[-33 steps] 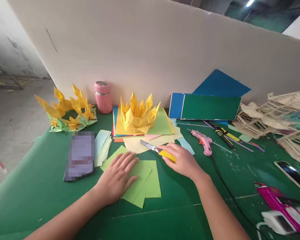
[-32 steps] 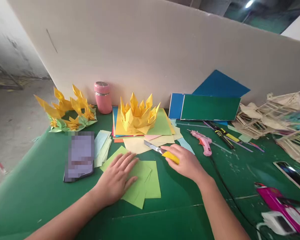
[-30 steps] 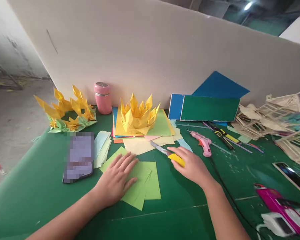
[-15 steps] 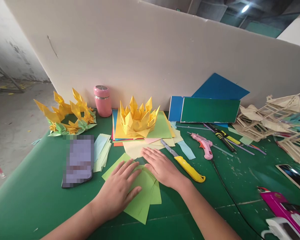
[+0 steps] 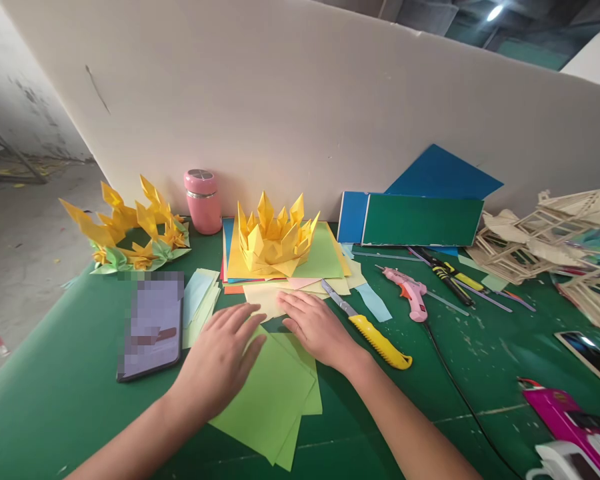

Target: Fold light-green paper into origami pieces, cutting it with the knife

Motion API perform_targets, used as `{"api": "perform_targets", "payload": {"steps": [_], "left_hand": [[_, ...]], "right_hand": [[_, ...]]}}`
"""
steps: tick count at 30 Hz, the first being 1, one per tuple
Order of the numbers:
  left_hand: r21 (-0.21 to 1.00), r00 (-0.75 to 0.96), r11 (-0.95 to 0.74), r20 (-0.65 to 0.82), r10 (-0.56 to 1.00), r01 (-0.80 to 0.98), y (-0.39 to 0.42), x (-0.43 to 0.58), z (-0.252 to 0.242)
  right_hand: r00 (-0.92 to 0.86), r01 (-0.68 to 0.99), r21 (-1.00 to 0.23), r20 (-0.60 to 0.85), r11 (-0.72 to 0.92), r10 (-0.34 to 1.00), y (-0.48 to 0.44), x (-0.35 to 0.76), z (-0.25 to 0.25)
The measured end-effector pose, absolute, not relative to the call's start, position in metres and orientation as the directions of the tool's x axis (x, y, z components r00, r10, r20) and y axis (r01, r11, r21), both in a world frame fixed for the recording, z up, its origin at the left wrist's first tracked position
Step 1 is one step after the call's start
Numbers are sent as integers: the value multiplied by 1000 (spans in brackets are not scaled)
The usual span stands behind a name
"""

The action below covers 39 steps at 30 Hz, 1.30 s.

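Several light green paper sheets [image 5: 267, 393] lie loosely overlapped on the green table in front of me. My left hand [image 5: 220, 353] is over their upper left part, fingers stretched out and thumb apart, holding nothing. At their upper right edge is my right hand [image 5: 317, 327], flat with its fingers extended; its fingertips are over a cream paper piece [image 5: 260, 298]. A yellow utility knife [image 5: 380, 340] with its blade out rests just right of my right hand. Behind the hands, a folded yellow paper crown [image 5: 277, 243] sits on a stack of coloured paper [image 5: 325, 250].
A second yellow crown with green leaves [image 5: 143, 233] stands at left, near a pink flask [image 5: 203, 203] and a tablet-like device [image 5: 153, 327]. To the right are a pink glue gun [image 5: 407, 290] with its cord, a phone [image 5: 593, 357] and a wooden stick model [image 5: 523, 247].
My left hand has moved left and lifted somewhat, uncovering more of the green sheets, and the top sheet has shifted. My right hand has barely moved.
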State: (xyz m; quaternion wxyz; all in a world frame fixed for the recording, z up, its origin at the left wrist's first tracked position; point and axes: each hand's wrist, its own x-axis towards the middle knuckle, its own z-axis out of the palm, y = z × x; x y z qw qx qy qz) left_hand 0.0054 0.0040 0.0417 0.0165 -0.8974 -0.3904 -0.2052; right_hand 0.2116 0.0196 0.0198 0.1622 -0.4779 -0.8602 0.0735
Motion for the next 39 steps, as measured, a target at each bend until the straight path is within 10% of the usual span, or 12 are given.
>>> {"api": "perform_targets", "payload": {"steps": [8, 39], "left_hand": [[-73, 569, -574, 280, 773, 815, 56, -2, 37], [-61, 595, -609, 308, 742, 791, 91, 17, 50]], "right_hand": [[-424, 833, -303, 190, 463, 886, 21, 207, 23], [-351, 869, -362, 28, 336, 936, 94, 172, 29]]}}
